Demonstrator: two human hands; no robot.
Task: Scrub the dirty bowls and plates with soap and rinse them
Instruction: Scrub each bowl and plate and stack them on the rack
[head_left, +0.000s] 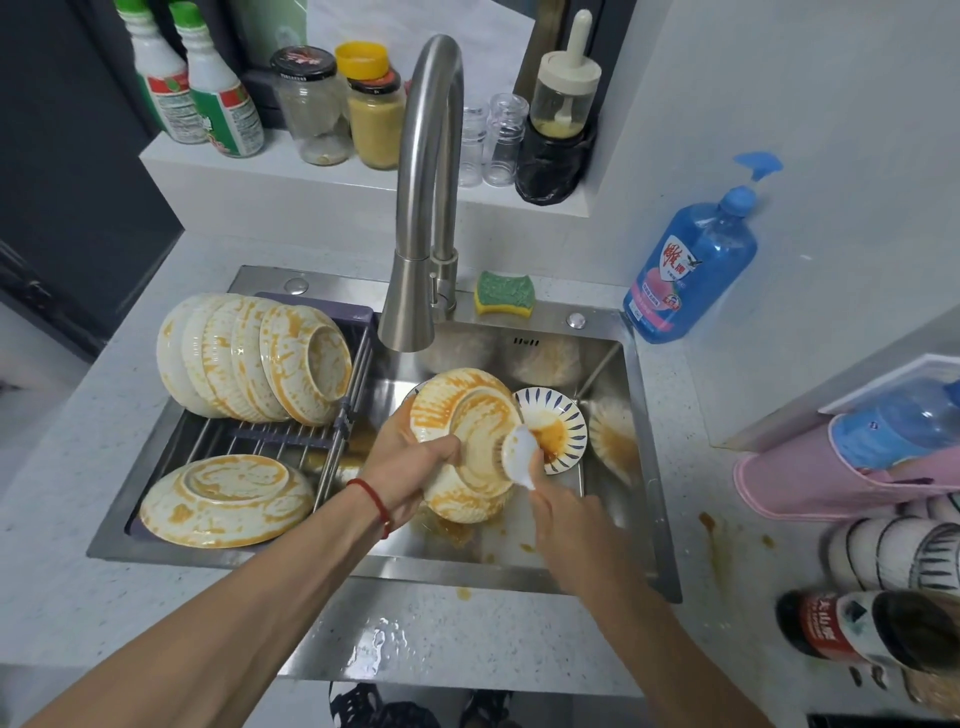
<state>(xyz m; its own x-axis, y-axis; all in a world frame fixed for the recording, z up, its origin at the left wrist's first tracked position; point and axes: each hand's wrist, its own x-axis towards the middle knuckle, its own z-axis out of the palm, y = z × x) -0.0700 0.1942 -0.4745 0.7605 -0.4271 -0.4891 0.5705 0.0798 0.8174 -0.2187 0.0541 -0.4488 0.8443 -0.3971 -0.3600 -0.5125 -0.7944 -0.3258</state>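
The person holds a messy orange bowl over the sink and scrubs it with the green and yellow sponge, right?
Not quite. The right hand scrubs with a white brush, not the sponge. The green and yellow sponge lies untouched on the sink's back rim beside the faucet. The rest is right: the left hand holds the orange-smeared bowl over the sink, as the head view shows.

A single wide-angle view from the person's head looks forward and steeply down, close over the sink (644, 467). The faucet (423, 208) rises near centre, with both forearms reaching in from below.
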